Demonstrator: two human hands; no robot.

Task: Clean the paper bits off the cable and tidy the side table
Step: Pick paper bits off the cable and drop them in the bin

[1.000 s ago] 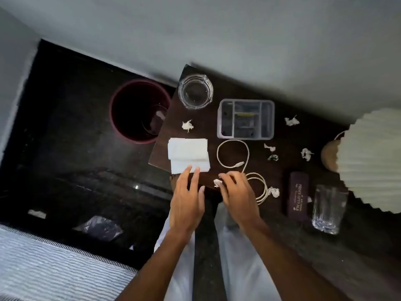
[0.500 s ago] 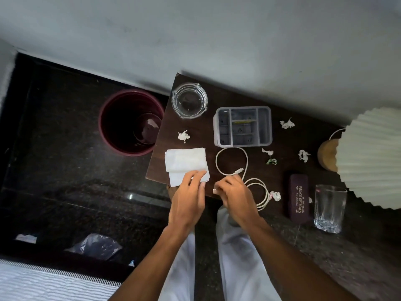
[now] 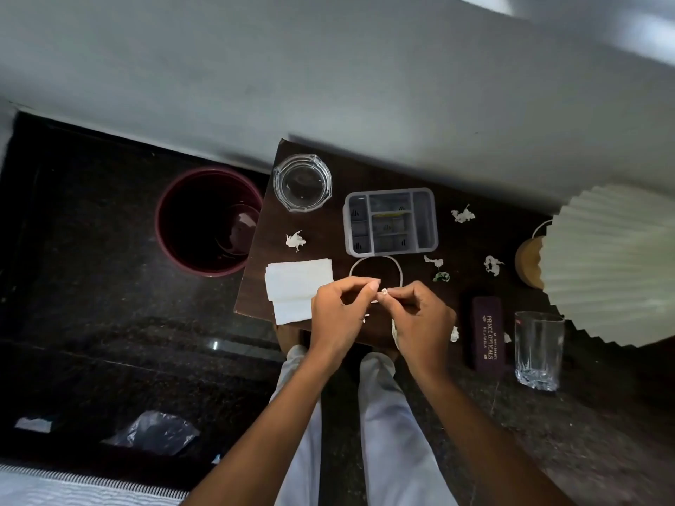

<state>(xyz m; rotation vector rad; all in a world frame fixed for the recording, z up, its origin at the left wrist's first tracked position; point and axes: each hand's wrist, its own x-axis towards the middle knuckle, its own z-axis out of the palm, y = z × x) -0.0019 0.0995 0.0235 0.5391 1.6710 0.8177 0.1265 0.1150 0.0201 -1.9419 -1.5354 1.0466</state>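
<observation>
The cable [image 3: 393, 262] lies at the front of the tabletop [image 3: 321, 246], its loop arching just behind both hands and its end raised between them. The left hand [image 3: 339, 315] pinches with thumb and forefinger a small white bit [image 3: 383, 292] stuck at that end. The right hand [image 3: 420, 319] pinches the cable just beside it, fingertips almost touching the left's. Half a second ago the left hand lay with its fingers on the napkins [image 3: 297, 283] and the right pressed down on the cable. Now the left is off the napkins and has met the right above the tabletop. The coil that lay beside the right hand is mostly hidden under it, with a pale edge showing below the palm. Loose bits [image 3: 295, 241] are scattered over the tabletop, by the napkins and to the right of the organizer [image 3: 434, 228]. The grey organizer holds something yellow in a middle compartment; the rest of its contents are too dim to tell. The glass ashtray [image 3: 302, 182] stands at the back left corner. A maroon bin [image 3: 160, 220] stands on the floor beside the tabletop, with something clear and glossy inside. To the right are a dark case [image 3: 487, 334], a glass [image 3: 537, 350] and a pleated lamp [image 3: 613, 264].
</observation>
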